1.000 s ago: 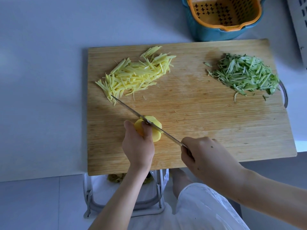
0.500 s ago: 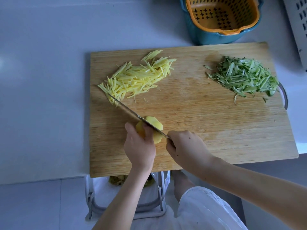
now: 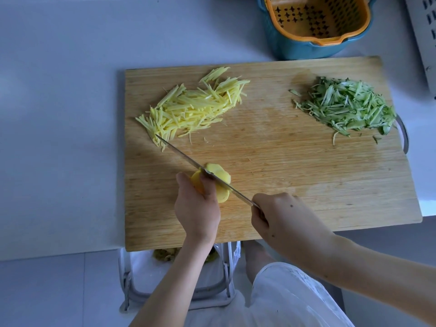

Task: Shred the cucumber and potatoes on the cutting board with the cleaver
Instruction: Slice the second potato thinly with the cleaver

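Observation:
On the wooden cutting board (image 3: 283, 185) my left hand (image 3: 198, 208) grips a peeled yellow potato piece (image 3: 218, 177) near the front edge, fingers curled over it. My right hand (image 3: 280, 218) holds the handle of the cleaver (image 3: 188, 159), whose blade runs diagonally up-left through the potato, with thin slices lying on its right side. A pile of potato shreds (image 3: 193, 109) lies at the board's back left. A heap of green cucumber shreds (image 3: 349, 109) lies at the back right.
A blue tub with an orange perforated strainer (image 3: 313, 20) stands just behind the board. A white slatted rack (image 3: 424, 31) is at the far right edge. Below the counter stands a bin frame with a white bag (image 3: 177, 279) holding peelings.
The cleaver and my right hand pushed forward along the cut, then drew back toward me. My left hand has kept its hold on the potato.

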`<action>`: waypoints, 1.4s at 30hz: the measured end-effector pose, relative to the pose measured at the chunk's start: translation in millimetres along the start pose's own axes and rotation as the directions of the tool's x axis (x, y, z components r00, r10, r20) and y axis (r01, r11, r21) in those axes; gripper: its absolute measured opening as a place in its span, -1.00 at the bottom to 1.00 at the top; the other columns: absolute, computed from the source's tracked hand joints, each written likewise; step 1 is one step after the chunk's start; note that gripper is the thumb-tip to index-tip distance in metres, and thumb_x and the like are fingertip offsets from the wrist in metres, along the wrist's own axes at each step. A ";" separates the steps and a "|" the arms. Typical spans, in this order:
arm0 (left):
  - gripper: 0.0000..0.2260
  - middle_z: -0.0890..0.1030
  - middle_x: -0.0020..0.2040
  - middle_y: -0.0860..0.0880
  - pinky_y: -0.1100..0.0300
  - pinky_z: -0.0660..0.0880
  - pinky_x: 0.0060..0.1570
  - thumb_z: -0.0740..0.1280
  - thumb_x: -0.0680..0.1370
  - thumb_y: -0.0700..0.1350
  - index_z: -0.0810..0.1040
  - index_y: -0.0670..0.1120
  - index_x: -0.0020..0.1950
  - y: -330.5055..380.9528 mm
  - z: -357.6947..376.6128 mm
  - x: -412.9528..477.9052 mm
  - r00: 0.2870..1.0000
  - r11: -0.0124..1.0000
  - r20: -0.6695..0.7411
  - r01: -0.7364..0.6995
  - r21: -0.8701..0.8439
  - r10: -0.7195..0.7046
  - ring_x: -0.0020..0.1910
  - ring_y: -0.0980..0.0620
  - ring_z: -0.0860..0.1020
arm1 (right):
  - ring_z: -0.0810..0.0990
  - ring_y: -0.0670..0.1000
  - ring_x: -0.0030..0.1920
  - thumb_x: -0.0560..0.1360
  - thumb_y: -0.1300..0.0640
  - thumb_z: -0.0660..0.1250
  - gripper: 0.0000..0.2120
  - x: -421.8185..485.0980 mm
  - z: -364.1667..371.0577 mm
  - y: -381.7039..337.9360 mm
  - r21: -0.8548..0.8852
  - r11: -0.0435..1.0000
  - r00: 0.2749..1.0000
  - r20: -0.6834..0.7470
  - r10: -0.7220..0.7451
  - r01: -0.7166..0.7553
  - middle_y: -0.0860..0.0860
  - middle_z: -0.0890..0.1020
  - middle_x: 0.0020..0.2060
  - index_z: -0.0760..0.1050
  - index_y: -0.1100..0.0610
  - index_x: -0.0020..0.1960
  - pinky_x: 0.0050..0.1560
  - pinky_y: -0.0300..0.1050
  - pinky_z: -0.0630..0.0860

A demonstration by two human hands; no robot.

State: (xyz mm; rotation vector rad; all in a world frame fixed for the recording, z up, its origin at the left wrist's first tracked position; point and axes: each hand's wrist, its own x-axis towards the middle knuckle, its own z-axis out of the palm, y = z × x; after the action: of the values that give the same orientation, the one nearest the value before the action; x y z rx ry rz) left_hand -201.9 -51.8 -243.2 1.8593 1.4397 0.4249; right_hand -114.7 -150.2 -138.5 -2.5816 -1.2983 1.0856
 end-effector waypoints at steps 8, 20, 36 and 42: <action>-0.80 0.36 -0.36 0.06 0.31 0.05 -0.48 0.20 0.62 -0.09 0.21 -0.12 -0.10 4.1 0.1 0.3 0.999 0.997 -0.038 -0.033 0.071 0.036 -0.41 0.00 0.31 | 0.22 -0.06 -0.50 0.55 0.17 0.10 -0.64 39.1 21.1 -1.6 0.004 1.000 1.000 -0.021 -0.015 0.015 -0.04 0.28 -0.47 0.09 0.04 -0.38 -0.50 -0.20 0.07; -0.79 0.37 -0.42 0.03 0.25 0.10 -0.51 0.18 0.62 -0.09 0.21 -0.12 -0.13 -3.7 3.5 1.0 1.000 1.000 -0.025 -0.014 0.012 0.014 -0.50 0.11 0.32 | 0.27 0.01 -0.47 0.59 0.06 0.02 -0.69 -20.1 -8.7 -1.5 -0.026 0.999 1.000 0.018 0.023 -0.022 -0.04 0.34 -0.45 0.13 0.03 -0.32 -0.46 -0.18 0.19; -0.83 0.43 -0.30 -0.04 0.21 0.03 -0.47 0.15 0.63 -0.09 0.22 -0.13 -0.08 5.6 -0.3 0.3 0.998 0.997 -0.042 -0.054 0.060 0.056 -0.26 -0.29 0.52 | 0.26 -0.01 -0.49 0.53 0.18 0.11 -0.71 37.8 29.7 5.4 0.041 0.999 0.998 -0.064 0.002 0.000 -0.02 0.31 -0.47 0.18 0.06 -0.36 -0.50 -0.17 0.11; -0.81 0.45 -0.31 -0.07 0.12 0.13 -0.42 0.13 0.64 -0.06 0.22 -0.14 -0.08 3.7 0.8 0.7 0.998 0.997 -0.050 -0.044 0.057 0.047 -0.28 -0.28 0.53 | 0.33 -0.03 -0.49 0.43 0.19 0.26 -0.69 29.8 28.5 12.2 0.465 0.885 0.999 -0.044 0.029 -0.005 -0.10 0.37 -0.57 0.37 -0.09 0.11 -0.41 -0.12 0.31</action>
State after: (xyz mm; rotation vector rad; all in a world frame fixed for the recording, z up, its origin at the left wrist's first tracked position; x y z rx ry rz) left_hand -198.7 -51.8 -241.2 1.9414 1.4592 0.4614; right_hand -111.9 -143.7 -180.9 -2.2431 -0.8671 1.1569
